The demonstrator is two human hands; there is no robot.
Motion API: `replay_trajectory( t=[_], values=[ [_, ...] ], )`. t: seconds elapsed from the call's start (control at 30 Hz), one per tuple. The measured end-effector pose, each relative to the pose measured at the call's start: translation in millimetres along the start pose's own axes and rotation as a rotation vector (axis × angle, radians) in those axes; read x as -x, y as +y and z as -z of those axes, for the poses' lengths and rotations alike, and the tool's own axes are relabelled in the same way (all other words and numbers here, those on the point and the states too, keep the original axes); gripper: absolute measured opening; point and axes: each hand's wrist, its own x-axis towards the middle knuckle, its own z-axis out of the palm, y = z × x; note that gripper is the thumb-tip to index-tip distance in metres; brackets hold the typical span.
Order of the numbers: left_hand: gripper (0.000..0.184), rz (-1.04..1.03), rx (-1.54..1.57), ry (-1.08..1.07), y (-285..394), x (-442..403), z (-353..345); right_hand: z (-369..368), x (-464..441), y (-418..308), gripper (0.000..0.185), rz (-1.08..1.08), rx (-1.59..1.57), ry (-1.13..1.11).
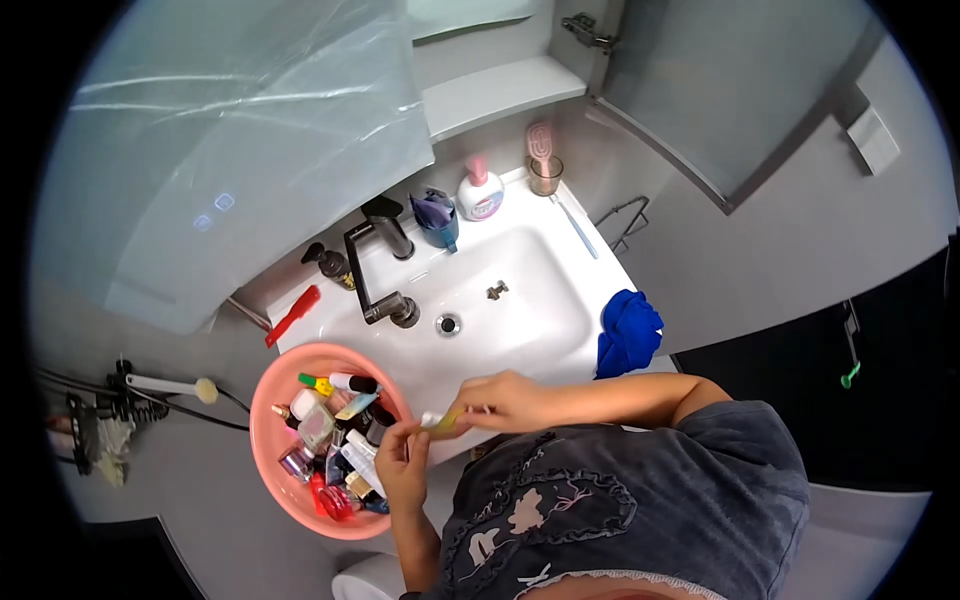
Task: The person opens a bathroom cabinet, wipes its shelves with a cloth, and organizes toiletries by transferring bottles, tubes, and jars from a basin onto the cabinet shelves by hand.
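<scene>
Both of my hands are together over the sink's front edge, fingers closed on a small yellow-and-white item (446, 421). Its kind is too small to make out, and the fingers partly cover it. My left hand (402, 465) pinches its left end, beside the rim of a pink basin (262, 440). On the other end is my right hand (507, 401), reaching in from the right. Bottles, tubes and jars fill the basin, among them a white tube (362, 465) and a clear square jar (317, 427).
On the white sink (540, 270) stand a faucet (388, 228), a pump bottle (480, 192), a blue cup (438, 222) and a glass (545, 176). A blue cloth (630, 332) lies right, a red comb (293, 316) left. An open cabinet door (720, 90) hangs above.
</scene>
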Motion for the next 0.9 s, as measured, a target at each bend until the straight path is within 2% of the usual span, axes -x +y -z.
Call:
replay_trajectory(
  t=[0.03,0.1,0.13,0.2,0.23,0.27,0.3,0.37,0.4,0.43,0.5,0.53,0.63,0.73,0.83,0.9],
  values=[
    [0.033,-0.054,0.055,0.008,5,-4,-9,10,3,4,0.018,0.004,0.08,0.148],
    [0.035,-0.114,0.006,0.009,16,-7,-6,49,5,1,0.01,0.056,0.178,0.459],
    [0.038,-0.165,-0.042,0.029,21,-8,-5,85,3,-1,0.009,0.121,0.323,0.597],
    [0.035,-0.161,-0.05,0.049,26,-6,3,158,-5,-14,0.01,0.03,0.623,0.929],
    [0.033,-0.133,-0.101,0.03,21,-5,13,199,-13,-14,0.013,0.166,0.692,1.07],
    [0.032,-0.102,-0.154,0.014,17,-2,18,238,-21,-10,0.017,0.008,0.707,1.149],
    [0.029,-0.123,-0.17,0.041,14,0,17,265,-31,-14,0.019,0.096,0.792,1.276],
    [0.029,-0.119,-0.188,0.051,3,8,22,320,-47,1,0.021,-0.043,0.966,1.332],
    [0.028,-0.111,-0.212,0.055,0,12,22,334,-55,6,0.021,-0.032,0.968,1.325],
    [0.028,-0.112,-0.204,0.076,0,16,21,343,-62,12,0.021,-0.134,0.984,1.333],
    [0.028,-0.099,-0.186,0.116,4,25,21,350,-76,17,0.022,-0.311,0.991,1.317],
    [0.028,-0.09,-0.172,0.146,5,29,22,351,-80,21,0.022,-0.302,0.984,1.301],
    [0.028,-0.124,-0.236,0.216,-7,34,32,355,-85,28,0.027,-0.485,1.135,1.226],
    [0.028,-0.087,-0.274,0.26,-2,41,38,360,-86,36,0.039,-0.457,1.375,1.225],
    [0.028,-0.07,-0.357,0.294,12,51,44,374,-83,44,0.049,-0.544,1.29,1.134],
    [0.028,-0.054,-0.437,0.336,5,57,63,367,-84,44,0.065,-0.565,1.243,1.201]
  ],
)
